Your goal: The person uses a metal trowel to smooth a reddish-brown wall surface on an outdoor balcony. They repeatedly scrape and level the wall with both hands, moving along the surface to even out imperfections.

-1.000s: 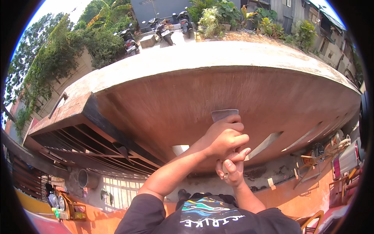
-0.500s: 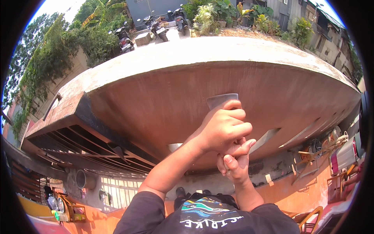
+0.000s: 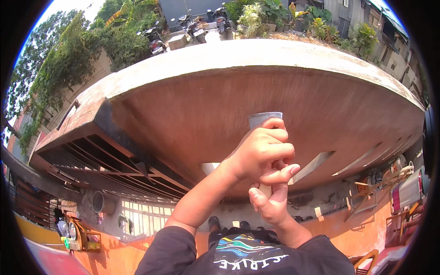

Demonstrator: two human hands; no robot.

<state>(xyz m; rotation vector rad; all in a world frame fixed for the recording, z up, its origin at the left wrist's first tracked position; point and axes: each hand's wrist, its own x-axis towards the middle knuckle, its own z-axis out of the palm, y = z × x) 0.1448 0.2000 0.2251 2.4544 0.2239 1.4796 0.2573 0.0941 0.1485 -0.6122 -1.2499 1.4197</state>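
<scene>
Black cloth makes the shirt [image 3: 250, 254] of the person I am watching, and its front has a bright picture with wavy stripes. Both bare arms reach out ahead. The right hand [image 3: 272, 205] is lower and closer to the shirt, its thumb and fingers closed on the bottom end of a scraper [image 3: 264, 120]. The left hand [image 3: 263, 153] sits just above it, curled tight around the same handle. The flat grey blade pokes out past the left knuckles, up at the big brown wall [image 3: 197, 110]. I can't tell if its edge is touching.

The wall has slanted holes low down and a pale, sunny top [image 3: 238, 52]. Down by its foot I see dark shoes [image 3: 214, 222] and, off to the left, a round grey bucket [image 3: 108, 204]. Black bars [image 3: 107, 158] fill the wall's left side. Far past the top, motorbikes [image 3: 198, 33] stand near leafy green plants [image 3: 251, 19].
</scene>
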